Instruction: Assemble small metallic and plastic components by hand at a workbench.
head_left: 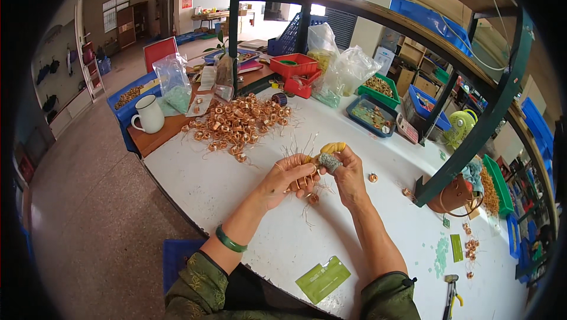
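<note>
Above the white tabletop (283, 243), my left hand (288, 177) is closed around a few small copper wire coils (293, 186), their thin wire ends sticking up and out between the fingers. Yellow covers (333, 148) wrap some fingertips. My right hand (349, 177) meets it, pinching a fuzzy grey-green wad (329, 162) whose kind I cannot make out. Another copper coil (313, 199) shows just under the hands. A big heap of copper coils (239, 120) lies beyond my left hand, and a single coil (372, 178) sits to the right of my right hand.
A white mug (149, 114) stands at the left edge. Behind are red bins (293, 65), plastic bags (348, 69) and a dark tray (371, 116). A green shelf post (472, 125) rises at right. Nearby lie a green packet (323, 278), pliers (452, 296) and green chips (441, 256).
</note>
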Action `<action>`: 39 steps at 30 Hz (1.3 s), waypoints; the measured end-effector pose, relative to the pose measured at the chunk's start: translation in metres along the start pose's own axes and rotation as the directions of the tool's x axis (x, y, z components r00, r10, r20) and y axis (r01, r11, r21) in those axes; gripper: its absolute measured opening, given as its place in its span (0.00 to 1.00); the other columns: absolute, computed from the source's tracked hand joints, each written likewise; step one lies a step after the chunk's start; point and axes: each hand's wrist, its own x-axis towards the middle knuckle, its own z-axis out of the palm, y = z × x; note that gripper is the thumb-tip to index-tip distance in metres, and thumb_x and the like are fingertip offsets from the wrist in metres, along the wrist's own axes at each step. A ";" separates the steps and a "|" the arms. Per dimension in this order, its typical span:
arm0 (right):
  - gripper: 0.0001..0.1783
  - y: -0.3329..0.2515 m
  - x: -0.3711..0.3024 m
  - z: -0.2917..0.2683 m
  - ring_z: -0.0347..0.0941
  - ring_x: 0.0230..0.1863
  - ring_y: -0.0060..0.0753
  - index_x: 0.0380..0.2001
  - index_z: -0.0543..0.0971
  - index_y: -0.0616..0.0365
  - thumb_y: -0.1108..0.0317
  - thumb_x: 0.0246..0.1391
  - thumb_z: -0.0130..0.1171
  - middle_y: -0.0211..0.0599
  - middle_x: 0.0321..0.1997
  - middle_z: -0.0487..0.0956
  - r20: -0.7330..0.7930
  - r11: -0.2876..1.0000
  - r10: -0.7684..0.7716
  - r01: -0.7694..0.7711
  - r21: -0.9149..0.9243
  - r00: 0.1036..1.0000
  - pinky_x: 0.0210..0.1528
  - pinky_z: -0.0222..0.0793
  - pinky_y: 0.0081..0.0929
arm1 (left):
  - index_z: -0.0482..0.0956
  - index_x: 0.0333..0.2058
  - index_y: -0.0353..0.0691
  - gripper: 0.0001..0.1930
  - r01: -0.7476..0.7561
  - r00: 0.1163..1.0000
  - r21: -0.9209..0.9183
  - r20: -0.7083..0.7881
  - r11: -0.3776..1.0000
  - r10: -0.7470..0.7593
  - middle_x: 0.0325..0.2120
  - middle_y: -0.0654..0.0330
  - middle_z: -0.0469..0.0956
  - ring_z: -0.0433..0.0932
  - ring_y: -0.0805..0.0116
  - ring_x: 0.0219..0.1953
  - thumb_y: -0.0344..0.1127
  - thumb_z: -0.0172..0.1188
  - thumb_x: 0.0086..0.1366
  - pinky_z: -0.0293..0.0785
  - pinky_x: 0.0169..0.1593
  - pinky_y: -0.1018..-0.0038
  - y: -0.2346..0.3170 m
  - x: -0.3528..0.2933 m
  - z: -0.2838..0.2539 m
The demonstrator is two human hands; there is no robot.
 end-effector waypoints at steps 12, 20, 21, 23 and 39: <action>0.14 -0.006 -0.002 0.011 0.71 0.29 0.24 0.40 0.77 0.59 0.81 0.54 0.45 0.38 0.35 0.79 -0.109 0.996 -0.052 0.043 -0.081 0.993 0.36 0.68 0.20 | 0.75 0.39 0.39 0.08 -0.075 0.996 0.074 -0.049 0.994 0.079 0.28 0.60 0.79 0.75 0.81 0.21 0.33 0.59 0.62 0.64 0.17 0.87 0.001 -0.003 0.005; 0.19 -0.011 0.003 -0.006 0.72 0.32 0.24 0.38 0.77 0.58 0.82 0.52 0.36 0.39 0.34 0.80 -0.127 0.994 0.095 -0.102 -0.046 0.987 0.38 0.66 0.18 | 0.75 0.38 0.40 0.07 -0.148 0.971 0.252 -0.146 0.956 0.189 0.28 0.60 0.79 0.74 0.81 0.21 0.32 0.60 0.62 0.65 0.17 0.87 -0.009 0.002 0.005; 0.19 -0.011 0.003 -0.006 0.72 0.32 0.24 0.38 0.77 0.58 0.82 0.52 0.36 0.39 0.34 0.80 -0.127 0.994 0.095 -0.102 -0.046 0.987 0.38 0.66 0.18 | 0.75 0.38 0.40 0.07 -0.148 0.971 0.252 -0.145 0.956 0.188 0.28 0.60 0.79 0.74 0.81 0.21 0.32 0.60 0.62 0.65 0.17 0.87 -0.009 0.003 0.005; 0.19 -0.011 0.002 -0.005 0.71 0.31 0.24 0.38 0.77 0.58 0.82 0.52 0.36 0.40 0.35 0.79 -0.123 0.993 0.117 -0.116 0.016 0.985 0.38 0.66 0.18 | 0.75 0.38 0.40 0.07 -0.162 0.968 0.274 -0.145 0.948 0.207 0.29 0.60 0.79 0.74 0.81 0.21 0.32 0.60 0.62 0.65 0.17 0.86 -0.009 0.002 0.006; 0.20 -0.011 -0.002 0.004 0.72 0.32 0.23 0.41 0.76 0.59 0.86 0.50 0.40 0.41 0.40 0.78 -0.087 0.991 0.034 -0.023 0.130 0.996 0.40 0.69 0.19 | 0.76 0.37 0.40 0.06 -0.064 0.997 0.088 -0.031 0.994 0.067 0.27 0.60 0.79 0.74 0.79 0.20 0.33 0.59 0.62 0.65 0.18 0.85 0.006 -0.006 0.010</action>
